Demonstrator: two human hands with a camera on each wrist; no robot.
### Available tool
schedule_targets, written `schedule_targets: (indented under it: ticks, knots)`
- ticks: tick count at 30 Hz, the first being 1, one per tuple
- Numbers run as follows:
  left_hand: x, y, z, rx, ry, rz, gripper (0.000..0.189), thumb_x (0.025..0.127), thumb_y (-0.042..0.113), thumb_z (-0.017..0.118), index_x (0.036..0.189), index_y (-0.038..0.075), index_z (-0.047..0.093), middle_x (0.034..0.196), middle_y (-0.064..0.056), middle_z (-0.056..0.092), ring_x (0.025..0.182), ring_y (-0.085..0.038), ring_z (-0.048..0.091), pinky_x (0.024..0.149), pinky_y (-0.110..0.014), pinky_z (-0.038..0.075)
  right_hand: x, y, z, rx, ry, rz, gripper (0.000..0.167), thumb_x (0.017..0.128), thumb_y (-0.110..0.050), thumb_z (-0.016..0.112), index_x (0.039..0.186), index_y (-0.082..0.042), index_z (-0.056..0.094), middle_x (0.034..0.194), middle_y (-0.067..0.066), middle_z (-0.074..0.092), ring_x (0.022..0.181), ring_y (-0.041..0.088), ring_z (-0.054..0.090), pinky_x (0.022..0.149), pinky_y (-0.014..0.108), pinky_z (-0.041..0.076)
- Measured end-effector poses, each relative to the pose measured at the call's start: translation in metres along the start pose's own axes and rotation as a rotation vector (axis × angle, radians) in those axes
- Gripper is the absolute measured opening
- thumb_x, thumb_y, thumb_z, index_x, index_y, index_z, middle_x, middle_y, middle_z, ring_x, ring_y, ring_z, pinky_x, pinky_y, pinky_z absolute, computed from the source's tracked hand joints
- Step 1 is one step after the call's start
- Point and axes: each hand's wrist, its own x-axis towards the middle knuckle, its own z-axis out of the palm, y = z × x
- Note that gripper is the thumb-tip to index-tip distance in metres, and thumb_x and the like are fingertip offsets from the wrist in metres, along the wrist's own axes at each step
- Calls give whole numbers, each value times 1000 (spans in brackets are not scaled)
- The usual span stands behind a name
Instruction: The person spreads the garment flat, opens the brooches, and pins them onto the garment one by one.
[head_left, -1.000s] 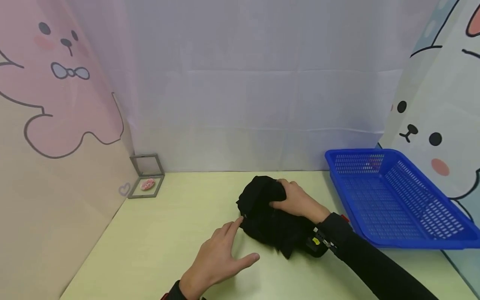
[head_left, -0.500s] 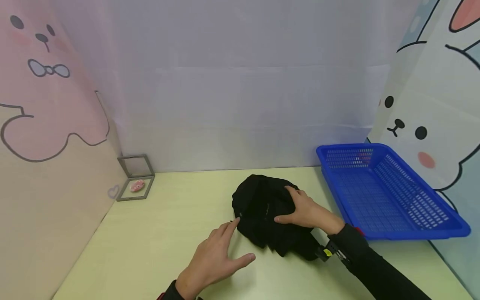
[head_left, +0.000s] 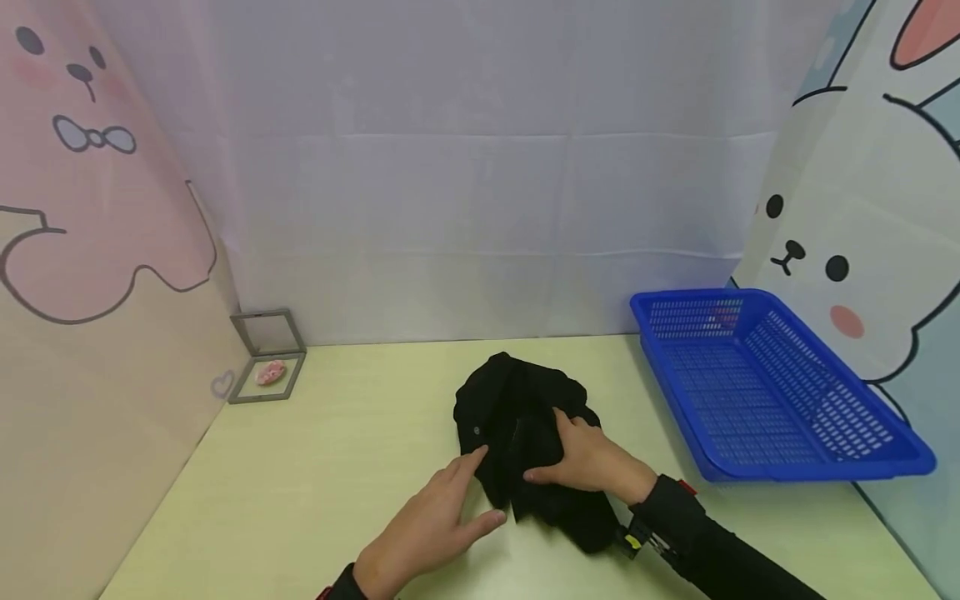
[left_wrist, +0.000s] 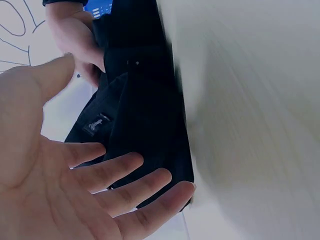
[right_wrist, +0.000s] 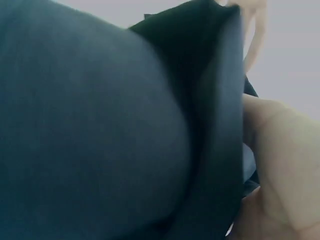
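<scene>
A crumpled black garment (head_left: 510, 400) lies in a heap mid-table in the head view. A small pale logo patch and a button-like dot show on its cloth (left_wrist: 142, 110) in the left wrist view. My right hand (head_left: 588, 458) grips the right part of the heap, thumb towards me and fingers partly buried in the folds. Dark fabric fills most of the right wrist view, beside the right hand (right_wrist: 285, 160). Close at the near left edge of the garment is my left hand (head_left: 431, 521), its fingers spread and nearly straight, palm turned towards the cloth.
A blue perforated plastic basket (head_left: 757, 392) stands at the right against the printed side curtain. In the far left corner sits a small grey-framed case (head_left: 243, 389), lid raised, with a pink object (head_left: 271, 372) in it. A white curtain (head_left: 450, 208) backs the table.
My right hand has moved nearer along the garment, after shifting right, and the heap's right part has come nearer with it. The left hand has barely moved. The head view has turned slightly right.
</scene>
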Motion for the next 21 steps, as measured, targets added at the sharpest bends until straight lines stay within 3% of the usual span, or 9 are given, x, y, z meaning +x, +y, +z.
schedule_targets:
  ticks: [5,12,18,21]
  knots:
    - [0,-5,0,39,33,12,84,97,48,69,163,16,28,162,-8,41,142,-31,49,107,-54,50,-6,-15,5,-33,-48,1,125,73,-65,84,159,7,27,148,34,48,133,49,53,105,61,48]
    - [-1,-11,2,86,87,35,83,96,35,74,162,12,30,159,-11,44,139,-32,51,106,-52,51,-17,-27,6,57,-171,-13,127,71,-59,90,160,5,26,148,24,54,132,34,59,108,53,49]
    - [-2,-17,2,144,233,38,85,91,7,78,161,8,29,151,-16,51,135,-33,56,105,-48,53,-31,-32,5,102,-280,-69,119,74,-55,90,160,2,29,150,21,53,134,35,57,108,53,49]
    - [-2,-21,1,154,302,5,85,88,-3,76,160,4,30,146,-20,54,131,-36,59,102,-48,54,-34,-33,1,111,-296,-89,110,75,-51,90,157,0,37,150,18,54,135,34,56,109,55,47]
